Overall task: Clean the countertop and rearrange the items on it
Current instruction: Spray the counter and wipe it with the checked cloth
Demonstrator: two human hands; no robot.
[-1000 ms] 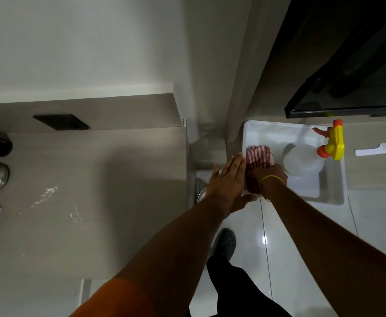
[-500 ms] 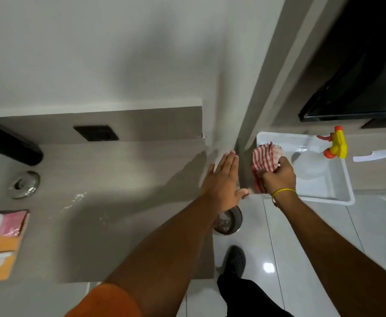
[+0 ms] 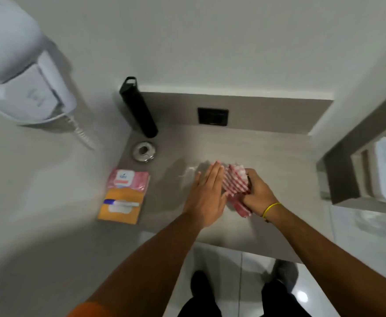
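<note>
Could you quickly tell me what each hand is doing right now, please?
Left hand: open, fingers straight, holding nothing.
Right hand: closed around the red-and-white cloth.

One countertop (image 3: pixel 279 156). One black bottle (image 3: pixel 138 106), far left on the countertop. One round metal fitting (image 3: pixel 144 151), just nearer than the bottle. Two flat packets on the left side: one pink packet (image 3: pixel 129 179), and one orange packet (image 3: pixel 121 208) nearer still. One checked cloth (image 3: pixel 235 181), red and white, at the middle. Two hands: one left hand (image 3: pixel 207 195), one right hand (image 3: pixel 257 193). One yellow wristband (image 3: pixel 271 208). One black wall plate (image 3: pixel 212 116), far side. One white hair dryer (image 3: pixel 16 65), on the left wall.
</note>
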